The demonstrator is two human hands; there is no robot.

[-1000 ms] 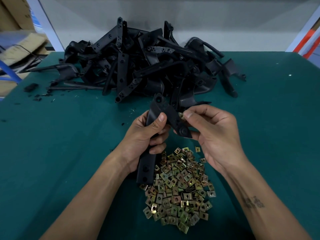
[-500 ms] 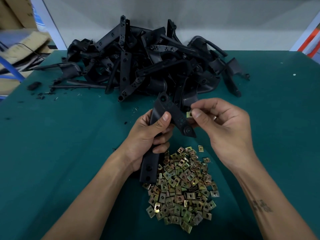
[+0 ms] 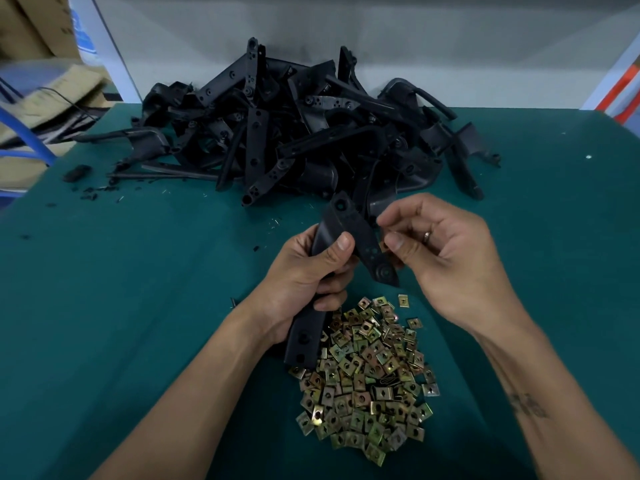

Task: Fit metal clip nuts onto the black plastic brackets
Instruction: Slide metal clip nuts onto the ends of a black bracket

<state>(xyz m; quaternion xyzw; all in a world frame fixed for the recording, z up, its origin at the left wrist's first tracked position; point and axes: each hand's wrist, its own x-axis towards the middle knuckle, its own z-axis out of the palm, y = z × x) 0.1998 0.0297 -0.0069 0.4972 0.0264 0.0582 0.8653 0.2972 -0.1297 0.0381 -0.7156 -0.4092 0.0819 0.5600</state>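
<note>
My left hand grips a long black plastic bracket around its middle, holding it above the table with its bent upper arm pointing right. My right hand pinches a small brass-coloured clip nut between thumb and forefinger, pressed against the right edge of that arm. Most of the nut is hidden by my thumb. A heap of loose clip nuts lies on the green table just below my hands.
A large tangled pile of black brackets fills the back of the green table. Black scraps lie at the left. Cardboard boxes and blue tubing stand beyond the left edge.
My right hand has shifted slightly up and right along the bracket arm, its fingers spreading. The left hand keeps its grip on the bracket.
</note>
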